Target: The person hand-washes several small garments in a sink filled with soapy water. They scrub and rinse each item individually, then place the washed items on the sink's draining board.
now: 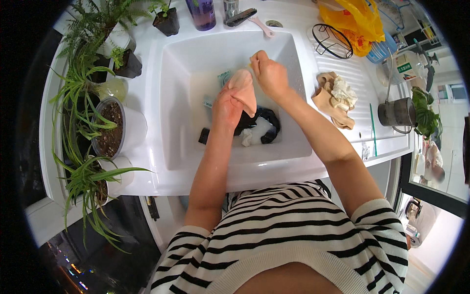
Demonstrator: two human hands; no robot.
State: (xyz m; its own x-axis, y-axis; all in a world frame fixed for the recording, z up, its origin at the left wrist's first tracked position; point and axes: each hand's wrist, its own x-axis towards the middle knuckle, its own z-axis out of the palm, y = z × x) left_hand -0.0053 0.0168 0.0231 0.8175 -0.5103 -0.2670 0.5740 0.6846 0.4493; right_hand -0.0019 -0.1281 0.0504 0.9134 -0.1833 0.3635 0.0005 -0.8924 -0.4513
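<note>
A white sink (174, 110) lies before me with shallow cloudy water in it. Over its basin, my left hand (227, 106) holds a wet pinkish-beige cloth (244, 86), perhaps a sock, draped over the fingers. My right hand (271, 75) is curled into a fist just to the right of the cloth, apart from it. A bit of something yellow (251, 65) shows at its fingertips, mostly hidden. Below the hands, a dark wet garment (271, 115) and a small white cloth (247, 137) lie in the water. Part of a blue printed item (223, 77) shows behind my left hand.
Beige and cream cloths (336, 99) lie on the ribbed drainboard (363, 79) at right, near a black wire stand (332, 41) and a metal watering can (396, 112). Potted plants (110, 126) line the left side. A pink brush (262, 26) rests on the back rim.
</note>
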